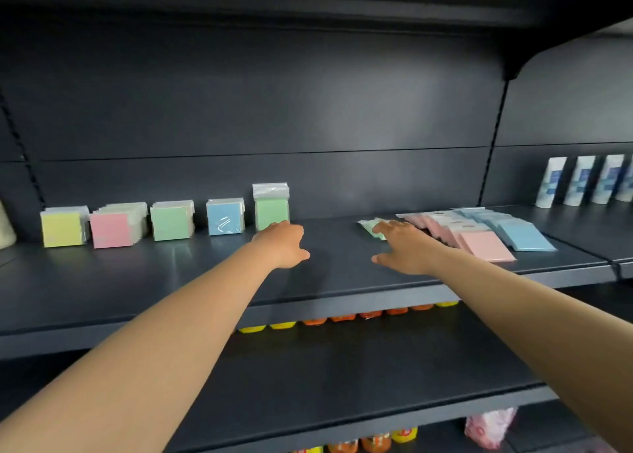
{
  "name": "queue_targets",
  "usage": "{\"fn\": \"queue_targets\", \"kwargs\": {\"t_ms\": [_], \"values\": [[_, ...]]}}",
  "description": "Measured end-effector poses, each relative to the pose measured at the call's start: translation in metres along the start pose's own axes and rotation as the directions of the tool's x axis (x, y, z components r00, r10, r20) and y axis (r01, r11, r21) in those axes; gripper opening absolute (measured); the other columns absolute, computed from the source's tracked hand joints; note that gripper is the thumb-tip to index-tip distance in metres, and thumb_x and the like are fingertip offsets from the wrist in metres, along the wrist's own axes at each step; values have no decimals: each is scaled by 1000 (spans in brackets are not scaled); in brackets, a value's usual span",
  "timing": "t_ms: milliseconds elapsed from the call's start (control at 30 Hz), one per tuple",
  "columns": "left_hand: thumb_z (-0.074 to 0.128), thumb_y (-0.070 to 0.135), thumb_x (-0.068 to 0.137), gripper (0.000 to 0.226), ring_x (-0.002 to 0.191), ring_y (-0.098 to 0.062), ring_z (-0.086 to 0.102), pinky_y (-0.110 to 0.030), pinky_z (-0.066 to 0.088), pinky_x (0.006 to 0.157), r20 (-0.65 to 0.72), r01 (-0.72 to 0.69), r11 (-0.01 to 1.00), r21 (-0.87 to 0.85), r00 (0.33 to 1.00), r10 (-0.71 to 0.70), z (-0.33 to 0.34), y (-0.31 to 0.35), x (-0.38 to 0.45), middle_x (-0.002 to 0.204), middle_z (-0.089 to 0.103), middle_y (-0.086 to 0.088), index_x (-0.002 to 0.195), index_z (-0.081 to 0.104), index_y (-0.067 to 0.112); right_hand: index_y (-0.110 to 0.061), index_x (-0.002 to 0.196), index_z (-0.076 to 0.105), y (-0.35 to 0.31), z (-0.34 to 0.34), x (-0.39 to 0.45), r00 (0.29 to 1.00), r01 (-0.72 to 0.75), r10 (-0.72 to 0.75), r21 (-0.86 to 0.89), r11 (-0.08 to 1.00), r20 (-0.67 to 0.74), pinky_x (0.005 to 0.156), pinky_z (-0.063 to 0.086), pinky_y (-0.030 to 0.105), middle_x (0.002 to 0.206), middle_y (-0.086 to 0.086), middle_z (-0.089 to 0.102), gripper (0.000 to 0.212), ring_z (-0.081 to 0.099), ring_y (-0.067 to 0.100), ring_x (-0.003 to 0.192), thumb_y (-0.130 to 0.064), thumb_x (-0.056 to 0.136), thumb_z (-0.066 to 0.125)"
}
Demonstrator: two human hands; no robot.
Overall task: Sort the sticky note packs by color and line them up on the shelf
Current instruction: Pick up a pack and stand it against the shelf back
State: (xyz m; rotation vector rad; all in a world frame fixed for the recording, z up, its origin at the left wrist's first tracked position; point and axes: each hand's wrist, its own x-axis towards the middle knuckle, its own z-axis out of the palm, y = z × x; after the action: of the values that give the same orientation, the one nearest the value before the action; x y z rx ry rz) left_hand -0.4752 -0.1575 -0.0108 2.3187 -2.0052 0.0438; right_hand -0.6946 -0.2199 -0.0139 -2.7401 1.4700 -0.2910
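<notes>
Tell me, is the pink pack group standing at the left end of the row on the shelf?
No, the yellow packs stand at the left end, and the pink packs come second on the shelf.

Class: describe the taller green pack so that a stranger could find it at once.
On the dark shelf, five stacks stand in a row at the left. The green pack is the rightmost, by the left hand. It stands taller than the others, with clear wrapping on top.

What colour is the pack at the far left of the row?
Yellow pack, seen in the head view.
</notes>
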Motion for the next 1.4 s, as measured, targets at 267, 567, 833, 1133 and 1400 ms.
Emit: {"fn": "queue_targets", "kwargs": {"t_ms": [267, 567, 833, 1133, 1400], "values": [[49, 36, 94, 45, 119, -26, 47, -37, 43, 96, -26, -62, 997, -43, 998, 61, -4, 53, -13, 132, 46, -8, 130, 47, 10, -19, 140, 41, 48, -13, -42, 998, -63, 62, -32, 998, -29, 114, 24, 39, 156, 4, 21, 56, 18, 25, 143, -41, 90, 56], [49, 37, 94, 47, 120, -26, 47, -39, 42, 99, 7, -8, 998, -64, 1000, 9, 6, 98, 59, 132, 46, -7, 130, 48, 7, -16, 141, 40, 111, -11, 6, 999, -29, 28, 53, 998, 20, 109, 26, 30, 150, 4, 31, 54, 33, 22, 136, -35, 93, 56], [56, 39, 88, 41, 57, -14, 33, -26, 23, 51, 95, 253, 887, -386, 967, -235, 36, 130, 158, 65, 36, 1, 63, 35, 15, -12, 134, 49, 160, 11, 108, 987, 72, -90, 140, 988, 130, 97, 31, 23, 135, 9, 48, 45, 44, 22, 124, -30, 93, 56], [74, 46, 72, 42, 84, -19, 59, -30, 51, 80, 207, 417, 579, -701, 895, -394, 69, 133, 214, 80, 56, -2, 82, 60, 9, -9, 99, 60, 180, 40, 173, 950, 143, -189, 191, 971, 250, 77, 33, 25, 109, 6, 53, 17, 49, 22, 99, -22, 95, 50], [80, 11, 71, 23, 67, -13, 54, -23, 48, 65, 291, 456, 368, -810, 858, -422, 81, 113, 226, 88, 64, -7, 91, 71, 5, -4, 109, 67, 185, 46, 197, 966, 56, -151, 401, 915, 209, 93, 47, 36, 112, 13, 67, 26, 61, 26, 107, -9, 85, 59]]}}
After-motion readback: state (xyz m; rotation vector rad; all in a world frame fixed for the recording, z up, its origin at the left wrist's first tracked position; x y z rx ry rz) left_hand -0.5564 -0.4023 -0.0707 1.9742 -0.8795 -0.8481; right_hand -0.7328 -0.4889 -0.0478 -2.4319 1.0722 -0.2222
